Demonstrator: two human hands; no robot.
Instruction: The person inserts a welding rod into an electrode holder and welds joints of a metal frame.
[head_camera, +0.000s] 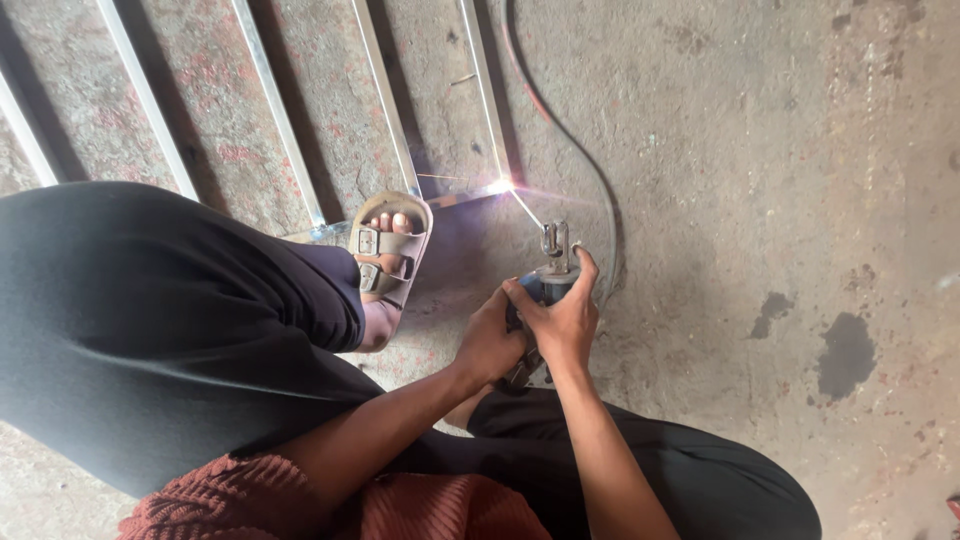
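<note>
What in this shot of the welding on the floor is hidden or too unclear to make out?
Head view only:
- The joint on the metal frame: the bright arc glare washes it out.
- The electrode holder: its handle is covered by the left hand and right hand.
- The frame's far ends: cut off by the top edge.
- The cable: runs out past the top edge.
- The frame under the sandal: covered by the foot.

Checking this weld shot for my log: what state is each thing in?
Electrode holder: gripped by both hands, rod aimed at the joint.
Left hand: closed around the holder's handle.
Right hand: wrapped over the holder.
Welding arc: lit, bright.
Metal frame: flat on the floor, pinned by the sandalled foot.
Cable: slack, curving along the floor.
</note>
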